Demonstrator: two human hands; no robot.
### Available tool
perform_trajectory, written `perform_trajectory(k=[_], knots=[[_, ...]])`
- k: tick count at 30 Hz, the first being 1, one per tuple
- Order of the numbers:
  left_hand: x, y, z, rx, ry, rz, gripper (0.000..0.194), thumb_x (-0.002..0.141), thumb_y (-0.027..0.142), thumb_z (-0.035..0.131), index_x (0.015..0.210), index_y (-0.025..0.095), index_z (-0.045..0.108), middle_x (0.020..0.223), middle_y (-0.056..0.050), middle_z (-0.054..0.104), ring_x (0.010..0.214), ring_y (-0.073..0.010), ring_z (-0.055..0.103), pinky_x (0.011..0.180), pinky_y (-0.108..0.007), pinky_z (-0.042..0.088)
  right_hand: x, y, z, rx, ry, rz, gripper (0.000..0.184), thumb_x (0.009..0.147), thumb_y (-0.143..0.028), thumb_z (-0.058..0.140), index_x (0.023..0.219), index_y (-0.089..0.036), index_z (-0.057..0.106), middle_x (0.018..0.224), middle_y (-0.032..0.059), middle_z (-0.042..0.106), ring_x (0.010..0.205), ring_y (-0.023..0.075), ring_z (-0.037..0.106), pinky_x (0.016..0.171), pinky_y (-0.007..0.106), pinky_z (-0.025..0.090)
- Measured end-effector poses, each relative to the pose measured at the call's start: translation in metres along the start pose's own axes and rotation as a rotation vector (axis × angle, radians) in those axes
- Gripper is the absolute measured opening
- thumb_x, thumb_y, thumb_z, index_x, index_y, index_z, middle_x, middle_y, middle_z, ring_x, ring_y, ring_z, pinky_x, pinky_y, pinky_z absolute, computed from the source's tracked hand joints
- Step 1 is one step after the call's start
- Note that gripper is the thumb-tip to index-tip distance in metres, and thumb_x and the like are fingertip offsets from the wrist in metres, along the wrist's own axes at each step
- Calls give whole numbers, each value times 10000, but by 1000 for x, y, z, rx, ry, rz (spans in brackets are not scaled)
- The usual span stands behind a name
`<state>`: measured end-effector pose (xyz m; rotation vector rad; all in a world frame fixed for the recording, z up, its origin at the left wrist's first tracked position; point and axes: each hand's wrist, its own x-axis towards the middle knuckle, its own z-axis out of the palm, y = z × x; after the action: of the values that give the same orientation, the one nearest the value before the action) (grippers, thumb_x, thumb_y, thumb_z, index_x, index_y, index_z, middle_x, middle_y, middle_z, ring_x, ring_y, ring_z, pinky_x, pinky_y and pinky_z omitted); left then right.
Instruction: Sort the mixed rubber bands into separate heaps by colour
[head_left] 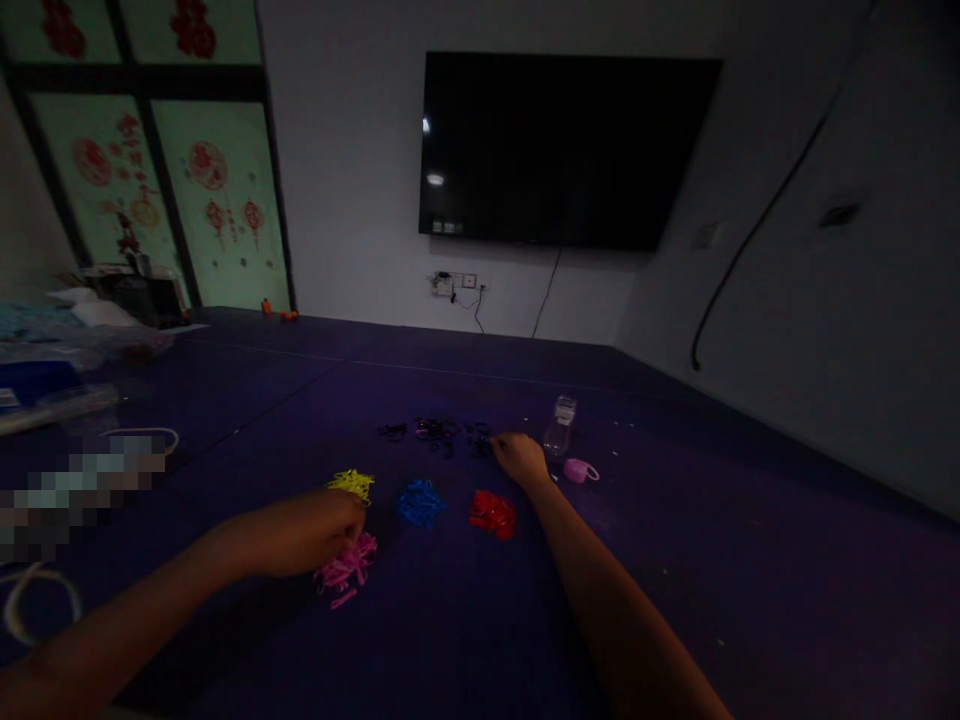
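Note:
Small elastic bands lie sorted by colour on a dark purple surface. My left hand (319, 530), its fingers curled closed, is over the edge of the pink bands (349, 565) and just below the yellow bands (352, 484). Whatever its fingertips hold is hidden. Farther out, my right hand (523, 460) has its fingers drawn together at the right end of the scattered black bands (435, 430); I cannot make out anything between them. Between my arms are a blue pile of bands (421, 503) and a red pile of bands (493, 513).
A clear plastic bottle (559, 425) lies right of my right hand, with a pink cap with a loop (577, 470) beside it. Plastic-wrapped items (45, 385) and a white cord (41, 580) are at the left. A television (562, 150) hangs on the far wall.

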<state>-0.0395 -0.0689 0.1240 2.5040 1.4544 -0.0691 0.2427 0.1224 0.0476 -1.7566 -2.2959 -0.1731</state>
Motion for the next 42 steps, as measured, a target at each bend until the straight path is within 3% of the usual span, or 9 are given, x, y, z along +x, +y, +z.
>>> perform_trajectory(k=[4,8,11,14,17,22,26,32,42], knots=[[2,-8,-1,-28,54,13,204,776,98,411,758,158,605,808,-38,611,726,-154,553,646,-239,404,0,1,1,9,3,-1,349,916,-355,344,976,-226,663,992,68,680,918,192,620,700,233,417],[17,-23,-13,-23,231,58,217,832,173,426,770,161,634,791,-40,624,733,-159,569,659,-241,408,1,1,2,11,18,-7,349,915,-357,343,963,-225,662,984,63,683,914,198,622,687,237,414],[42,-36,-29,-21,390,43,202,817,157,446,755,152,638,796,-44,645,732,-151,585,672,-228,412,1,1,2,11,9,-6,345,914,-357,345,961,-224,660,986,63,682,915,200,622,692,242,413],[76,-49,-47,-34,546,-59,194,798,145,465,808,153,659,831,-37,675,769,-149,605,702,-218,421,1,1,1,15,-4,0,347,915,-359,346,968,-223,660,994,69,679,925,194,618,712,240,412],[116,-60,-56,-22,590,-118,207,812,161,466,854,137,667,850,-54,684,774,-162,618,684,-222,430,1,0,0,12,-3,15,351,916,-359,344,966,-218,661,985,74,680,924,190,617,716,235,411],[174,-74,-43,3,524,-159,170,815,124,506,808,148,674,850,-50,690,818,-165,628,688,-217,440,1,-1,1,18,18,17,357,919,-370,341,950,-223,665,977,67,684,922,186,619,727,233,411],[198,-79,-24,37,399,-194,91,842,160,564,805,137,645,850,-38,664,805,-158,621,731,-285,472,1,-1,3,14,12,23,348,915,-366,351,948,-222,666,973,67,686,916,184,622,731,229,412],[205,-85,-9,100,272,-259,168,881,280,555,961,138,600,988,-56,607,880,-180,594,768,-360,491,1,-1,3,15,21,2,353,917,-361,342,938,-223,666,980,61,686,910,182,622,734,236,415],[208,-96,6,145,222,-228,197,892,277,536,1027,139,579,1046,-68,584,912,-190,581,783,-379,488,-1,-1,1,20,5,13,331,915,-359,360,946,-225,661,1002,56,681,926,177,617,750,233,406]])
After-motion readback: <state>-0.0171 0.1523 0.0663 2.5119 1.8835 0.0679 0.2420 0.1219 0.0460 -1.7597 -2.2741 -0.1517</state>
